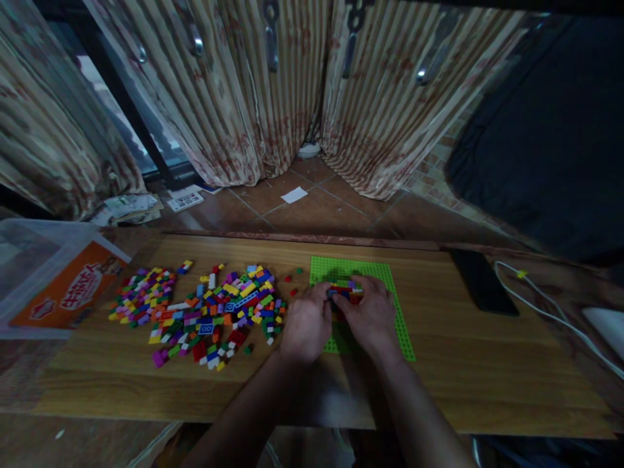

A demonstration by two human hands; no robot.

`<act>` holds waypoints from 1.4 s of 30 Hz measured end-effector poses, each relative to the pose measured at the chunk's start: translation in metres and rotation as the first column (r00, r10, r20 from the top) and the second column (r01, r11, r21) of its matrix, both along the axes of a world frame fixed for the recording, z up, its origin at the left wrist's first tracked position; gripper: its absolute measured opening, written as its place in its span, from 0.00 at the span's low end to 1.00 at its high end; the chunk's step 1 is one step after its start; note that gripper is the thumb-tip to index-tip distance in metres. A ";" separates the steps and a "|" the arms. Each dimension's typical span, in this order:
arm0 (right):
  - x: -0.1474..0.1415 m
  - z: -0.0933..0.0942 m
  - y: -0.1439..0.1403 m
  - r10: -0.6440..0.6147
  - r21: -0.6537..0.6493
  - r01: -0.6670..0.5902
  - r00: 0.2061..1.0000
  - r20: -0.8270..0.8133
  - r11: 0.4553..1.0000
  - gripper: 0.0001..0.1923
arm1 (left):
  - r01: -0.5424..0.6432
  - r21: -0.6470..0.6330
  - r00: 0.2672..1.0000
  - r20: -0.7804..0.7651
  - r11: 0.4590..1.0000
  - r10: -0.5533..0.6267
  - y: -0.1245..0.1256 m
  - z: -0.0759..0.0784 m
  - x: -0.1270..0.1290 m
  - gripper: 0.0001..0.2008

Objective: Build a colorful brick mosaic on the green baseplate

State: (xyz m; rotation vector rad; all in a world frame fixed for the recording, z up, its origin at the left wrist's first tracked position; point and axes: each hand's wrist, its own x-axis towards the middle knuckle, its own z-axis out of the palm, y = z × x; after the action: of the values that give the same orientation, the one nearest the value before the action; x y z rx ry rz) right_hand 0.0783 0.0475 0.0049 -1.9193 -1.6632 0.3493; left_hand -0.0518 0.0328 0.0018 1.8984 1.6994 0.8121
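At the near edge of the long wooden table (439, 383) the two forearms come in from six o'clock; the left hand (306, 325) and the right hand (373, 318) meet over the flat green studded baseplate (398, 312), both curled narrow around a small multicoloured block assembly (344, 292), which stands on the plate between the fingertips; how firmly each hand grips it I cannot tell. To do this pressing well, I judge that one hand should steady the assembly while the other pushes straight down, so that the studs seat evenly and the plate does not slide. At nine o'clock from the hands lies the loose pile of small plastic bricks in many colours (205, 309); at three o'clock a black flat phone (482, 283) with a white cable (546, 309) beside it; farther, at twelve o'clock, the striped beige curtains (273, 91) hang to the tiled floor.
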 end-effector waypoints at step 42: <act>-0.034 0.031 -0.011 0.139 0.112 -0.088 0.782 -0.608 0.990 0.14 | -0.045 0.481 0.927 0.347 0.876 -0.143 -0.030 0.030 -0.007 0.10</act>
State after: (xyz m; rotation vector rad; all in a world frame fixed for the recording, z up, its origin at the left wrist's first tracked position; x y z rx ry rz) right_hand 0.0441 0.0366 0.0356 -1.4227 -1.3167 0.8480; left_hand -0.0589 0.0027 0.0320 1.9090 1.2823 1.5852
